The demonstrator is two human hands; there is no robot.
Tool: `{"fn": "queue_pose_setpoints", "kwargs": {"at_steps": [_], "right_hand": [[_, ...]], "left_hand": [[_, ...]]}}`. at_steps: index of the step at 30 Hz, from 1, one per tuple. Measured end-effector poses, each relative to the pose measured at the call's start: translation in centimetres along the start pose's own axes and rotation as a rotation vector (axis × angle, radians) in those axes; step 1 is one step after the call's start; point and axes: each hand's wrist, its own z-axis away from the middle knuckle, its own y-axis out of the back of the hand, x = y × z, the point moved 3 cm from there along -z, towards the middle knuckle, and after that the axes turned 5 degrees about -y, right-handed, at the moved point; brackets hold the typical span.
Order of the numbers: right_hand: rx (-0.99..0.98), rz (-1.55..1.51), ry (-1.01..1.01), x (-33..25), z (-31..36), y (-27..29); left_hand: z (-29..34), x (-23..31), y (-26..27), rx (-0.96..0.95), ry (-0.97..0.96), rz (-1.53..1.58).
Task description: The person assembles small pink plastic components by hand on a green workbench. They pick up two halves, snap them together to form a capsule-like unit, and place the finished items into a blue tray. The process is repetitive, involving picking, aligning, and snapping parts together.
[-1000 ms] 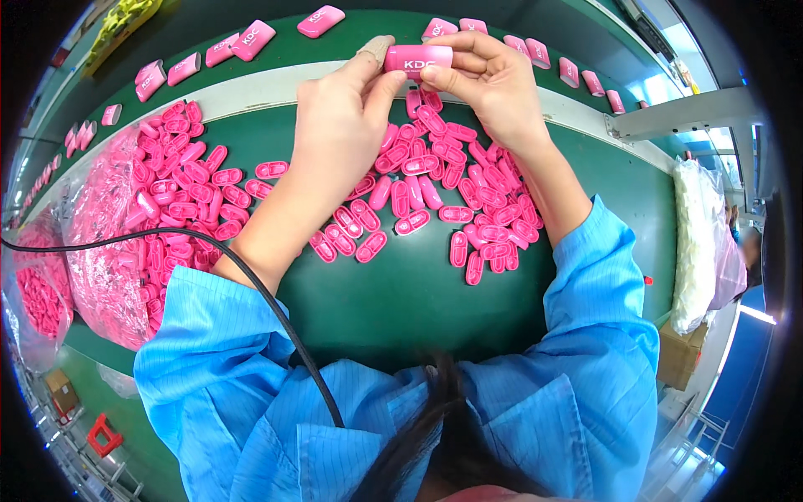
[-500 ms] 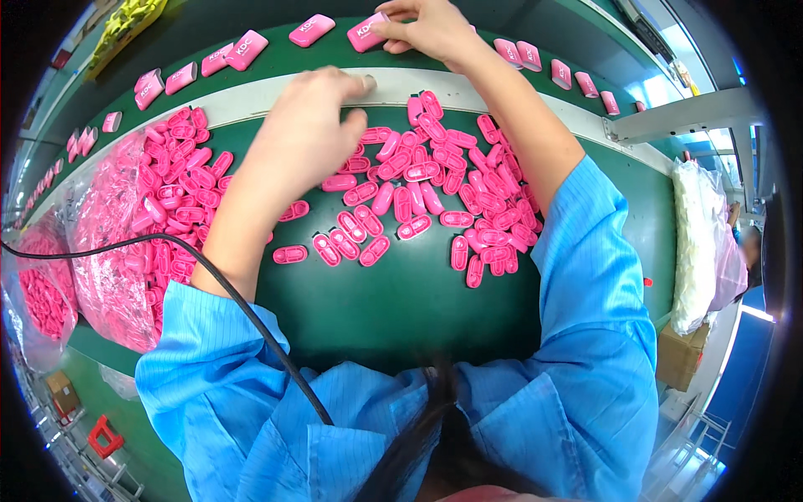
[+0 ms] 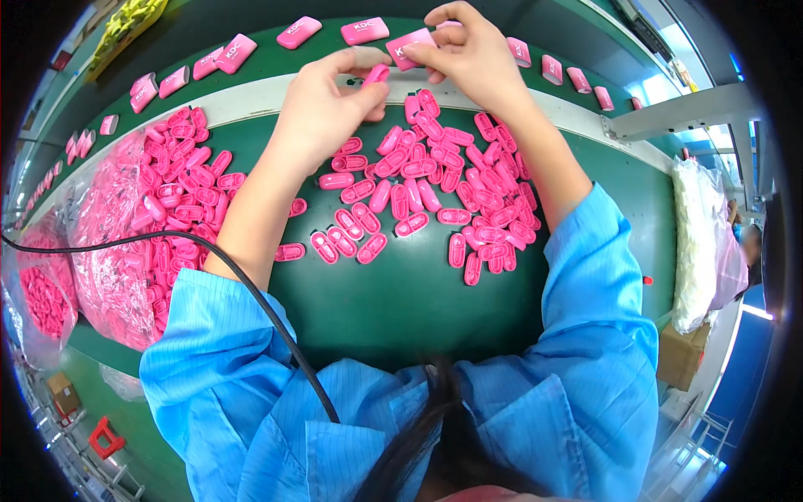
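My left hand (image 3: 322, 105) pinches a small pink oval cap (image 3: 376, 75) between thumb and fingers, above the pale rail. Just right of it, my right hand (image 3: 477, 63) grips a glossy pink case (image 3: 408, 50) with white lettering, its thumb on the front face. Case and cap are close together but apart. Below both hands, many pink oval caps (image 3: 418, 167) lie loose on the green table (image 3: 401, 301), some with their hollow side up. A larger heap of the same caps (image 3: 180, 184) spills from a clear plastic bag (image 3: 109, 243) at the left.
Pink cases (image 3: 237, 53) stand in a spaced row on the green strip behind the pale rail (image 3: 251, 99). A black cable (image 3: 226, 263) crosses near my left forearm. A metal bracket (image 3: 686, 117) juts in at right, above a bag of white pieces (image 3: 693, 243) and a cardboard box (image 3: 682, 356).
My right hand has brought a pink case from the back row toward me and to the right. My left hand has moved up toward it, and a cap now shows in its fingers.
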Motion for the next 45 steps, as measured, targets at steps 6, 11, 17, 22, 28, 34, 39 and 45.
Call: {"fn": "queue_pose_setpoints", "kwargs": {"at_steps": [6,11,17,22,28,34,39,45], "right_hand": [[-0.187,-0.351,-0.227,1.3,2.4,-0.6],[-0.166,-0.426,-0.253,1.7,2.5,-1.3],[-0.141,-0.491,-0.160,1.8,2.8,-1.1],[-0.095,-0.408,-0.123,1.6,2.9,-1.1],[0.093,-0.207,0.092,-0.8,4.0,-2.0],[-0.073,-0.131,-0.064,-0.1,-0.4,-2.5],[-0.103,0.055,-0.108,1.3,-6.1,-3.0],[0.114,0.768,0.239,2.5,-7.4,0.3]], "left_hand": [[-0.2,-0.7,0.0,0.111,0.045,0.378],[-0.3,-0.9,-0.3,0.122,-0.015,0.291],[0.1,-0.2,-0.3,0.134,-0.098,0.174],[0.1,-1.0,-0.8,0.082,-0.083,0.173],[1.9,1.4,-2.6,0.219,-0.253,-0.476],[0.0,0.1,-0.5,0.174,-0.113,-0.515],[0.0,1.0,-1.1,0.068,-0.527,-0.634],[0.5,1.1,-4.1,-0.222,-0.469,-0.715]]}}
